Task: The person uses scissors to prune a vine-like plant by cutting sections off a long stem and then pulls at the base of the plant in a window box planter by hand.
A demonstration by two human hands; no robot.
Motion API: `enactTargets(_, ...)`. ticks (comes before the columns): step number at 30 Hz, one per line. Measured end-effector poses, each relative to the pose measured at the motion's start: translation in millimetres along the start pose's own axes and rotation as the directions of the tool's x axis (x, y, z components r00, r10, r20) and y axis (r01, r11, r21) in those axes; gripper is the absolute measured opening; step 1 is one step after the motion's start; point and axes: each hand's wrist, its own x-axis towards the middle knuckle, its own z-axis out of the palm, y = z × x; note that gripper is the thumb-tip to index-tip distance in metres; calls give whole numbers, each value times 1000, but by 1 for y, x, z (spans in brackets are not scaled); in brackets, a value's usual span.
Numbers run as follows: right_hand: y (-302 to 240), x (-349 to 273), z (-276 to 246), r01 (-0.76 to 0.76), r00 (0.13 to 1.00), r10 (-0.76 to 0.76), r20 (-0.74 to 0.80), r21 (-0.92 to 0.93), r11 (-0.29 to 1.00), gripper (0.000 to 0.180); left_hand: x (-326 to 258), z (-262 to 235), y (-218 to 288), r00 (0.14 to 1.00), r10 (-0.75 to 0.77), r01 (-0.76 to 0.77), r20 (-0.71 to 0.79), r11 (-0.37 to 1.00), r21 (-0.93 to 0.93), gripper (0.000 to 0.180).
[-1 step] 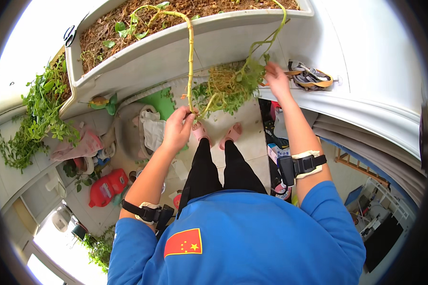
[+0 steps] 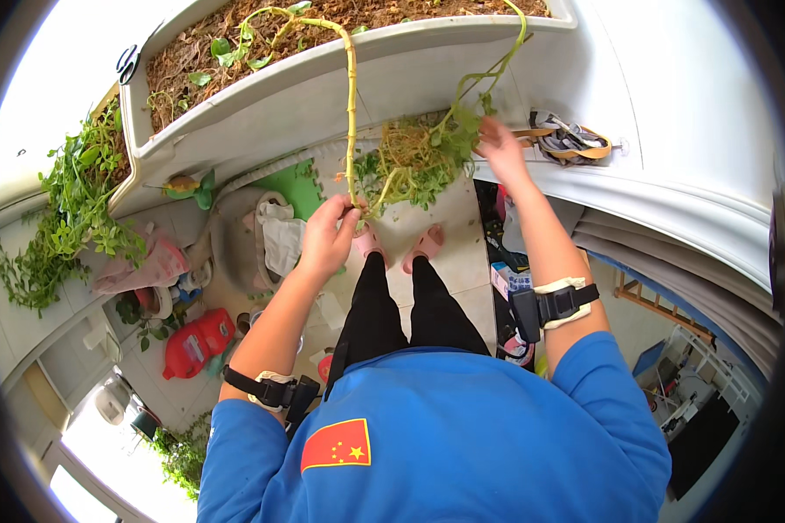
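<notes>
My left hand grips the lower end of a long yellow-green vine stem that arches up into a grey planter trough filled with brown soil. My right hand reaches into a tangled clump of green leaves and pale roots hanging below the trough's front wall; its fingers are buried in the foliage. A second thin green stem runs from that clump up over the trough rim. Both forearms wear black strapped bands.
A leafy green plant spills over the ledge at left. Below lie a red jug, pink cloth, grey and white rags and a green mat. Garden shears rest on the white ledge at right. Pink slippers stand on tile.
</notes>
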Motion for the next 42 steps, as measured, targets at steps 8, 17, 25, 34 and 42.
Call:
enactTargets(8, -3, -84, 86, -185, 897, 85, 433, 195, 963, 37, -11, 21, 18, 998, 66, -65, 16, 996, -62, 12)
enactTargets(17, -32, -95, 55, -59, 996, 50, 77, 120, 991, 19, -15, 32, 13, 999, 12, -5, 36, 983, -181, 15)
enactTargets(25, -95, -97, 17, 44, 998, -41, 47, -65, 997, 20, -16, 47, 29, 993, -35, 79, 111, 899, -432, 18)
enactTargets(34, -90, -106, 8, 63, 994, -54, 99, -92, 994, 25, -17, 46, 57, 978, -81, 171, 192, 838, -518, 17)
enactTargets(42, 14, -95, 25, -53, 977, 73, 203, -101, 993, 48, -2, 58, 69, 980, 123, -49, 157, 912, -407, 15)
